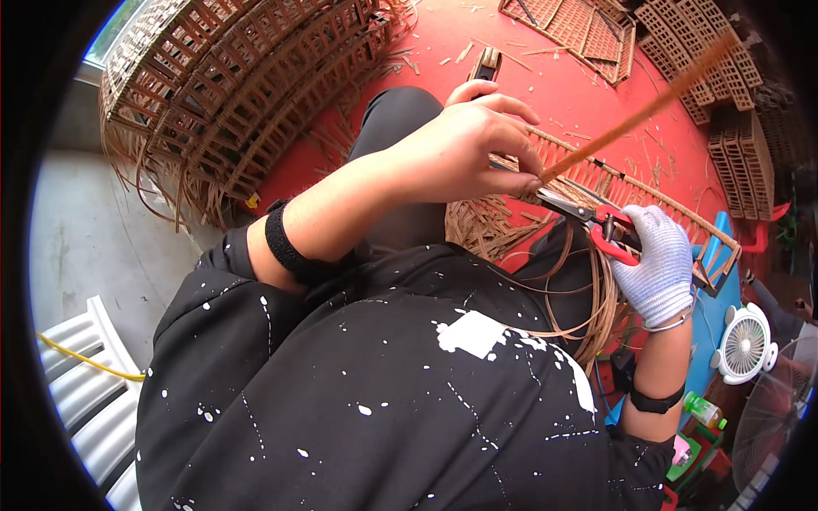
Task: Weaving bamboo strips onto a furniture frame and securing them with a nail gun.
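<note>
we hold a thin rattan strip [635, 115] in the upper right of the frame; it is pale orange-brown, straight and blurred, running from our pinch up toward the top right corner. our bare left hand [464, 149], in the upper middle, has its fingertips [530, 179] clenched on the strip's lower end. just below and right of it, our right hand [660, 264], in a white knit glove, grips red-handled shears [588, 217], whose grey blades point left and reach the strip right at the pinch. whether the blades are touching the strip we cannot tell.

a half-woven rattan frame [635, 192] lies under both hands on the red floor [477, 34], and loose strands [596, 298] hang down beside the glove. our black speckled shirt [383, 392] hides the lap and most of the strands. a large woven basket [247, 85] in the upper left is cut off by the rim, and the small white fan [743, 345] at lower right is bent by the lens.
</note>
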Demonstrator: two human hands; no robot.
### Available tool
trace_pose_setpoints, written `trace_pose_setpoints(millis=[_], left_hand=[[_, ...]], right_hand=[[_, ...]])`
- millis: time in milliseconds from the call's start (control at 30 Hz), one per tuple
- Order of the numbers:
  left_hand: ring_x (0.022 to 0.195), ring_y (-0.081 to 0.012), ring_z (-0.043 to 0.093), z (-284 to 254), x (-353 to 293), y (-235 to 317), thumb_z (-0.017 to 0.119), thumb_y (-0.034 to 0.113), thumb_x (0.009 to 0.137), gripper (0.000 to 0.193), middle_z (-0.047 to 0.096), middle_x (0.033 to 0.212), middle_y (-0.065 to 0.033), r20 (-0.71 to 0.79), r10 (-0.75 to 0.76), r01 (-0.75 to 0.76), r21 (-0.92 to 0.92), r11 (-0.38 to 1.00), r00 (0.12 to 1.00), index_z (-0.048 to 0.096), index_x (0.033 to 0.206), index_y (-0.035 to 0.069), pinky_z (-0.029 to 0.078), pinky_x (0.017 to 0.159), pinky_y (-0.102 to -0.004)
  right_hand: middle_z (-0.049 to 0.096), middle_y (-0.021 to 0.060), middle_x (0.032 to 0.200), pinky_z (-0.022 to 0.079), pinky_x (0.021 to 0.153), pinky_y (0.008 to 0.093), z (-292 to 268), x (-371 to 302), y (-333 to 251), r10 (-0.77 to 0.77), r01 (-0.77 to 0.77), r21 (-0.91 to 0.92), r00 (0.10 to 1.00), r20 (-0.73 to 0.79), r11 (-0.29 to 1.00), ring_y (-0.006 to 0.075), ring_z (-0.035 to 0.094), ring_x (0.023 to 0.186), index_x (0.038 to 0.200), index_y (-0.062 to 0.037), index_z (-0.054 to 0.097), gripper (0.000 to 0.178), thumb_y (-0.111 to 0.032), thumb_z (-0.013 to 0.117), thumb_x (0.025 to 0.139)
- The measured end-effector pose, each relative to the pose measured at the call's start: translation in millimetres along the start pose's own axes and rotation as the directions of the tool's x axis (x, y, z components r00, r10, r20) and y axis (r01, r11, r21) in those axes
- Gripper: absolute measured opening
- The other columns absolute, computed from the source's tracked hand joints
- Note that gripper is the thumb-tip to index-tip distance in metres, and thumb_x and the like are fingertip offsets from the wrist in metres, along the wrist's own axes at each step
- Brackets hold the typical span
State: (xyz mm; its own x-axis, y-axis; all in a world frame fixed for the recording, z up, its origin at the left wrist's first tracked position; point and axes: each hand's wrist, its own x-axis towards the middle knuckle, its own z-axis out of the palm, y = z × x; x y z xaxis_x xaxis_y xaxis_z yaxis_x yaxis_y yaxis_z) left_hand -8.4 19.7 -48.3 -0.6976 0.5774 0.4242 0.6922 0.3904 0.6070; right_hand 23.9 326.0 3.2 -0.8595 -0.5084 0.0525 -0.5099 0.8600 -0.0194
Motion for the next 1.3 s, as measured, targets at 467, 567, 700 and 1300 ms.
trace_pose_setpoints(millis=[467,567,700,1300], left_hand=[[0.121,-0.0203,0.056,10.6,-1.1,-2.5,0.077,0.024,0.083,0.011,0.072,0.094,0.0017,-0.081,-0.010,0.012,0.021,1.000,0.997,0.076,0.089,0.015,0.026,0.109,-0.0428],[0.121,-0.0210,0.055,12.7,-1.1,-3.4,0.076,0.024,0.083,0.010,0.071,0.095,0.0019,-0.135,-0.029,0.026,-0.028,0.999,0.990,0.076,0.089,0.016,0.026,0.110,-0.0435],[0.114,-0.0174,0.059,2.5,-5.8,0.9,0.074,0.018,0.086,0.010,0.071,0.097,-0.0002,-0.178,-0.022,0.010,-0.069,0.998,0.984,0.074,0.093,0.011,0.035,0.105,-0.0405],[0.074,-0.0125,0.055,-13.2,-93.9,-31.7,0.049,0.023,0.105,0.030,0.058,0.081,-0.0041,-0.338,-0.735,0.167,-0.838,0.519,0.588,0.064,0.090,0.001,0.045,0.072,-0.0277]], right_hand=[[0.062,0.0135,0.085,0.048,0.072,0.0453,15.9,5.8,0.8,-0.087,0.080,-0.111,0.994,-0.059,0.991,0.0345,0.062,0.079,0.099,-0.0066,0.063,0.029,-0.015,0.072,0.073],[0.063,0.0134,0.083,0.049,0.071,0.0443,20.3,-1.4,2.0,-0.072,0.063,-0.107,0.994,-0.083,0.992,0.0352,0.063,0.078,0.098,-0.0065,0.062,0.027,-0.017,0.071,0.075],[0.063,0.0144,0.087,0.049,0.071,0.0420,16.1,-15.4,-4.0,-0.019,0.016,-0.024,0.989,-0.148,1.000,0.0350,0.063,0.081,0.099,-0.0060,0.062,0.026,-0.017,0.072,0.077],[0.061,0.0266,0.127,0.041,0.105,0.0414,57.9,-365.6,250.5,0.977,-0.984,-0.008,-0.176,-0.117,-0.179,0.0384,0.056,0.123,0.128,-0.0006,0.061,0.093,-0.070,0.070,0.067]])
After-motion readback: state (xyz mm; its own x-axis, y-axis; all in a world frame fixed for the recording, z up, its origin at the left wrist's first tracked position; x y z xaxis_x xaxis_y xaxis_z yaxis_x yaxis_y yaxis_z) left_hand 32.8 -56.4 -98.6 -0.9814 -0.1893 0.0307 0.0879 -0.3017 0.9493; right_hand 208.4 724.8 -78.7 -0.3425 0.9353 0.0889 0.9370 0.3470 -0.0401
